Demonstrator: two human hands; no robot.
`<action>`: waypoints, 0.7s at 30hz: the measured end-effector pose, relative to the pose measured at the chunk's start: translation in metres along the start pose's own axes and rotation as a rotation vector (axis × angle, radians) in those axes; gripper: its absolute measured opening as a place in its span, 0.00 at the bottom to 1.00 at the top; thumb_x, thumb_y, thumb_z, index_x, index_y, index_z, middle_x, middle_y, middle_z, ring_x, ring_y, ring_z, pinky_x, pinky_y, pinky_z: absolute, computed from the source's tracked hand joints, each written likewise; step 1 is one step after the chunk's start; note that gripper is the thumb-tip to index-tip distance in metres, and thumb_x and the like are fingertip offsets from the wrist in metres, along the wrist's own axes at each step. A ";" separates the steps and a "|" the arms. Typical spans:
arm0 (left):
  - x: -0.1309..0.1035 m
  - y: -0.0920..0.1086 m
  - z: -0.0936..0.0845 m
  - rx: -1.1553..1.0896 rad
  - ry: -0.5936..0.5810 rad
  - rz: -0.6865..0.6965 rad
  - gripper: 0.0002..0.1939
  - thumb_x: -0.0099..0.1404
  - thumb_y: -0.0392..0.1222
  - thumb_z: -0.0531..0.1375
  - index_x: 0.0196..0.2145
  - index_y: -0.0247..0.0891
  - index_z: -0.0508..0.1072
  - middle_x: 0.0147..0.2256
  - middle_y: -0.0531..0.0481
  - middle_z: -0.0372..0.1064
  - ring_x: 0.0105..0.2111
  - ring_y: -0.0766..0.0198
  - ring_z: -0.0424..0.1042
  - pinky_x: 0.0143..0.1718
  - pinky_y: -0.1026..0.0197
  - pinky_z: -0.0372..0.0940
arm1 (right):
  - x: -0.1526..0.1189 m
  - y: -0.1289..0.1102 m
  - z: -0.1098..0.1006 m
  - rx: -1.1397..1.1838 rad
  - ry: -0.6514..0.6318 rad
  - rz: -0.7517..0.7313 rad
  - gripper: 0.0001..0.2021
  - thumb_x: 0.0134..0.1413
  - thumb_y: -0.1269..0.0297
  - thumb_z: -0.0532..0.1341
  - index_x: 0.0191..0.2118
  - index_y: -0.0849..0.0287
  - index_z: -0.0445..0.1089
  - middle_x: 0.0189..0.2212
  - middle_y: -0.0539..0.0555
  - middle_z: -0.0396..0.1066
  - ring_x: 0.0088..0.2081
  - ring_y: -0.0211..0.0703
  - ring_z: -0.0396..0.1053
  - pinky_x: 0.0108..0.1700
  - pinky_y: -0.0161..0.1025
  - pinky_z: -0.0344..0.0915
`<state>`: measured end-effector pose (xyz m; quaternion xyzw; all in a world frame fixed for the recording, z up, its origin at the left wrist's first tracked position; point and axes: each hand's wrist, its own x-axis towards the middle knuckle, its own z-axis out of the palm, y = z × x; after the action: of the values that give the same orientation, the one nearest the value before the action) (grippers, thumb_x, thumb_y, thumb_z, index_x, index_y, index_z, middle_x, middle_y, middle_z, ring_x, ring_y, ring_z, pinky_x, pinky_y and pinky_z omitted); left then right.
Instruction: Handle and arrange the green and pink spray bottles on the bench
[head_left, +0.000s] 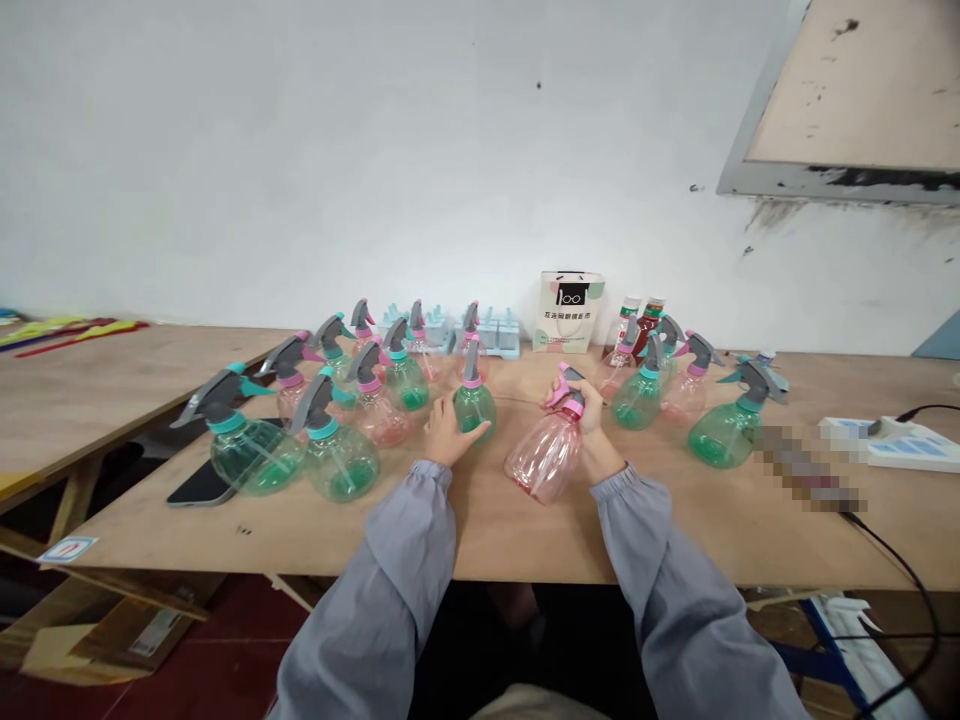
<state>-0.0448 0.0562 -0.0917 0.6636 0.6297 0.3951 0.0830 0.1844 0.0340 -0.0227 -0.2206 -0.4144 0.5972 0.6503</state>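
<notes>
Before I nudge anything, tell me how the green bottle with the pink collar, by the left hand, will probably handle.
The green bottle by the left hand is probably light for its size, as its see-through body looks like thin plastic. That smooth, shiny wall may be slippery. Pushed high, at its upright gray spray head, it might tip.

Sixteen spray bottles (546, 458), one paper bag (571, 335), one phone (196, 488)

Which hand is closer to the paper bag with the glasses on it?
Right. The right hand, gripping the pink spray bottle, is in front of the paper bag; the left hand is farther off, to the left, by a green bottle.
</notes>
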 end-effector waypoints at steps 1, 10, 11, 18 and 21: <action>0.000 0.000 0.000 -0.001 0.000 0.001 0.45 0.53 0.54 0.70 0.63 0.40 0.57 0.57 0.36 0.60 0.61 0.43 0.63 0.58 0.44 0.62 | 0.001 0.001 0.000 -0.023 -0.010 -0.014 0.07 0.38 0.59 0.63 0.21 0.56 0.67 0.16 0.48 0.69 0.20 0.39 0.68 0.35 0.41 0.75; -0.001 0.003 -0.003 -0.014 -0.041 -0.015 0.45 0.54 0.53 0.69 0.64 0.39 0.55 0.59 0.35 0.59 0.62 0.42 0.62 0.59 0.41 0.61 | -0.003 0.005 0.004 -0.091 0.055 -0.034 0.07 0.36 0.61 0.63 0.25 0.55 0.66 0.18 0.47 0.69 0.22 0.40 0.70 0.27 0.36 0.69; -0.001 0.003 -0.004 -0.016 -0.044 -0.017 0.45 0.54 0.53 0.69 0.64 0.39 0.55 0.59 0.35 0.59 0.62 0.42 0.62 0.59 0.42 0.61 | -0.005 0.005 0.005 -0.118 0.074 -0.030 0.06 0.36 0.61 0.62 0.24 0.55 0.66 0.18 0.47 0.69 0.21 0.39 0.69 0.25 0.35 0.67; -0.001 0.003 -0.004 -0.010 -0.046 -0.014 0.45 0.54 0.54 0.69 0.64 0.38 0.56 0.58 0.35 0.60 0.62 0.42 0.63 0.58 0.42 0.61 | -0.008 0.009 0.009 -0.199 0.084 0.080 0.09 0.35 0.59 0.63 0.27 0.54 0.67 0.21 0.49 0.73 0.24 0.41 0.72 0.22 0.33 0.63; -0.001 0.002 -0.003 -0.018 -0.041 -0.009 0.45 0.54 0.55 0.69 0.63 0.39 0.56 0.57 0.36 0.60 0.62 0.42 0.63 0.58 0.43 0.61 | -0.010 0.009 0.011 -0.208 0.130 0.031 0.08 0.32 0.61 0.61 0.25 0.55 0.66 0.19 0.47 0.70 0.24 0.39 0.69 0.23 0.32 0.64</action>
<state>-0.0455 0.0539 -0.0886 0.6681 0.6273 0.3865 0.1037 0.1703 0.0233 -0.0264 -0.3317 -0.4277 0.5454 0.6401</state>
